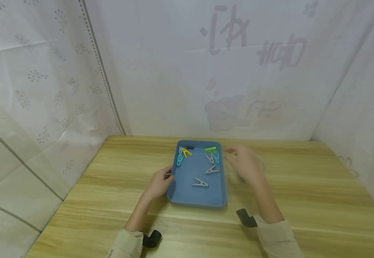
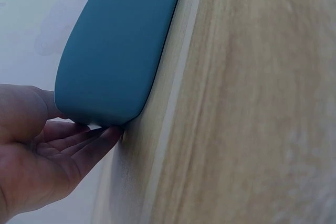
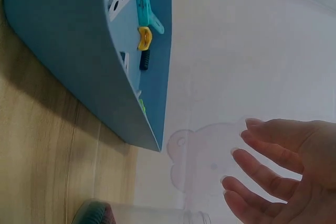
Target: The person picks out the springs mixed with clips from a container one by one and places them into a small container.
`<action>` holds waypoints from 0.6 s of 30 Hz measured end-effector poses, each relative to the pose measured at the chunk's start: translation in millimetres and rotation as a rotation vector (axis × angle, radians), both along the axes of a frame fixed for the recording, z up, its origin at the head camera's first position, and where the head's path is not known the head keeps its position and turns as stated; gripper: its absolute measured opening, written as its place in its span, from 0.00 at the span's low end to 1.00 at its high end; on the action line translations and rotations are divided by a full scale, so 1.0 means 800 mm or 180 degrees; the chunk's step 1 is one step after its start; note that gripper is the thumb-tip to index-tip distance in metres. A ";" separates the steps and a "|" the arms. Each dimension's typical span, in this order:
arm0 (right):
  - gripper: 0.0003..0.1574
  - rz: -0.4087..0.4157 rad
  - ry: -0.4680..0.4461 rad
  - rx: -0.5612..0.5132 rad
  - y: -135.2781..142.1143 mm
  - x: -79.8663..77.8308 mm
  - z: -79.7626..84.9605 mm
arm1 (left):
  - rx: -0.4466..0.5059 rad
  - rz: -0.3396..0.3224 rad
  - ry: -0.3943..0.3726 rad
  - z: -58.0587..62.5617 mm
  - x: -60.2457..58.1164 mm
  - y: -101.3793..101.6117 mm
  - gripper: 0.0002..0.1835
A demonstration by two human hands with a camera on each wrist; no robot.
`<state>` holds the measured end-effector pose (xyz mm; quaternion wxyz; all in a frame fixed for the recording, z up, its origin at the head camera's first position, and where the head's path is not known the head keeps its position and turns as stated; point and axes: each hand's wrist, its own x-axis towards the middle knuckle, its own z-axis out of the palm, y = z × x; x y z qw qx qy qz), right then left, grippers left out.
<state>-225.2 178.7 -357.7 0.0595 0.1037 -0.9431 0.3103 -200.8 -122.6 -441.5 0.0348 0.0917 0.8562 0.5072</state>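
A blue rectangular tray (image 1: pixel 199 205) sits on the wooden table with several plastic clothespins in it. A grey clothespin (image 1: pixel 200 183) lies near the front; a yellow clothespin (image 1: pixel 186 153) and a green clothespin (image 1: pixel 211 149) lie toward the back. The left hand (image 1: pixel 159 182) grips the tray's left wall, its thumb partly hidden behind the wall in the left wrist view. Past the tray's right side hovers the right hand (image 1: pixel 244 163), fingers (image 3: pixel 268 171) loosely bent and holding nothing. Beside it stands a clear cylindrical container (image 3: pixel 152 216) with something dark green and reddish at its bottom.
Teal clothespins (image 1: pixel 180 161) and a small black piece (image 1: pixel 190 147) lie at the tray's back left. The wooden table (image 1: pixel 309 186) extends to both sides. A pale printed curtain (image 1: pixel 161 79) hangs behind and along the sides.
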 end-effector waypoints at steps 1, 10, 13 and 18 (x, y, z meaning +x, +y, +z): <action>0.20 0.0028 -0.0016 -0.0018 -0.002 -0.002 0.000 | 0.0003 0.0000 0.0003 0.000 0.000 0.000 0.24; 0.19 0.0189 -0.0173 -0.0189 -0.020 -0.019 0.000 | 0.0021 0.0022 0.0023 -0.001 0.000 -0.001 0.25; 0.18 0.0223 -0.0193 -0.0161 -0.025 -0.026 0.000 | 0.0024 0.0026 0.0014 -0.001 0.000 0.000 0.25; 0.18 0.0288 -0.0224 -0.0053 -0.034 -0.036 0.001 | 0.0036 0.0019 0.0004 -0.001 0.000 0.001 0.25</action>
